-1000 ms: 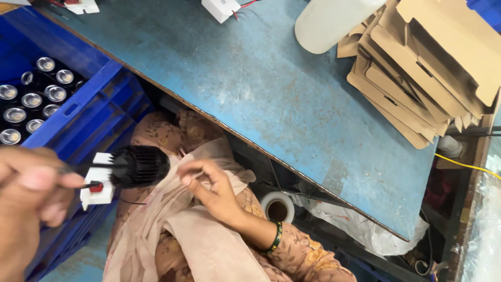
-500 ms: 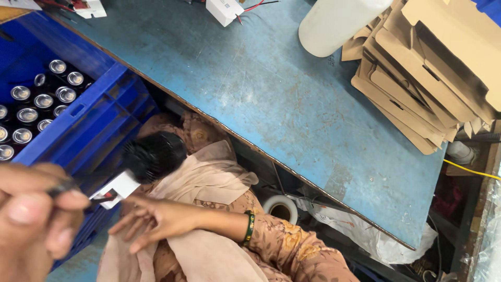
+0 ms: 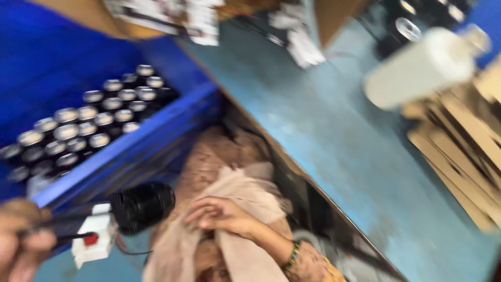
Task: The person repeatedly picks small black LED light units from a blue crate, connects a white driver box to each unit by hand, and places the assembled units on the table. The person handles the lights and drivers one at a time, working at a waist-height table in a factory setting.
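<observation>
Blue crate (image 3: 156, 125) and table edge (image 3: 292, 156) hem the lap.

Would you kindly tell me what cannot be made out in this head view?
- Left hand: cut off by the left and bottom edges; motion blur hides how its fingers grip the thin wires.
- Black ribbed part with white block: blurred, details unreadable.
- Right hand on the beige cloth: fingertips smeared.
- Crate cylinders: tops indistinct.

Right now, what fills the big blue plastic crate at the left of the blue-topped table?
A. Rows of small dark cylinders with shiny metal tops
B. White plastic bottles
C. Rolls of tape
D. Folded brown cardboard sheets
A: the blue plastic crate holds rows of dark cylinders with shiny tops, while the cardboard lies on the table.
</observation>
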The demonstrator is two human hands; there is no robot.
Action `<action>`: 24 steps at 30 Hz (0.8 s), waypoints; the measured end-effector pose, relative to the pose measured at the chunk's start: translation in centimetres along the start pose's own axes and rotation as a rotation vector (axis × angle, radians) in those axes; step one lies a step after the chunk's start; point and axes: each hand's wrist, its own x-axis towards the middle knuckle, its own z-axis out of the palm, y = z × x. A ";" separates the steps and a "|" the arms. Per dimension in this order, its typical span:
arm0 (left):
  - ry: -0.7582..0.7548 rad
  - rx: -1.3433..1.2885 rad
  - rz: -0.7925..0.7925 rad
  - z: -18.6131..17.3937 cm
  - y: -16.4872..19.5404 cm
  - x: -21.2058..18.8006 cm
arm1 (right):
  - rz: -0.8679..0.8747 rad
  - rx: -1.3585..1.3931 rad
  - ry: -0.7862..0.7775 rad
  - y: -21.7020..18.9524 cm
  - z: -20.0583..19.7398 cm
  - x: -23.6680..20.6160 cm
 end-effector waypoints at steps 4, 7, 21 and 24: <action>0.245 0.160 -0.083 -7.0 3.8 0.1 | 0.016 -0.286 0.163 -1.6 -0.4 2.2; 0.333 0.198 -0.080 -9.2 6.5 2.6 | -0.011 -0.413 0.263 -3.2 -1.3 3.9; 0.009 1.025 -0.549 -21.6 -3.0 12.6 | -0.570 -1.281 0.317 -16.1 5.7 19.6; -0.061 1.155 -0.708 -24.5 -8.4 11.8 | -0.422 -1.468 0.301 -15.1 7.6 24.5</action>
